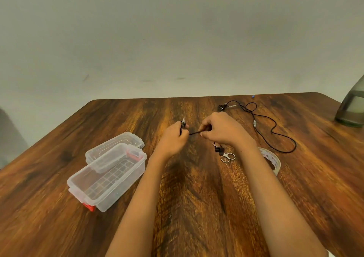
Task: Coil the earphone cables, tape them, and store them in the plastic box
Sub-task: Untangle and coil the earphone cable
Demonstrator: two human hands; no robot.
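Over the middle of the wooden table, my left hand [174, 136] and my right hand [220, 129] both grip one black earphone cable [195, 133], a short taut stretch showing between them. Its earbuds [219, 149] dangle below my right hand. A second black earphone cable [271, 126] lies loose and uncoiled at the back right. The clear plastic box [107, 178] stands open at the left, its lid [116, 144] lying just behind it. A roll of clear tape [272, 161] sits partly hidden under my right forearm.
Small silver scissors [228, 157] lie beside the tape, under my right wrist. A dark glass container [352, 107] stands at the table's far right edge. A tiny blue item [252, 96] rests near the back edge, close to the wall.
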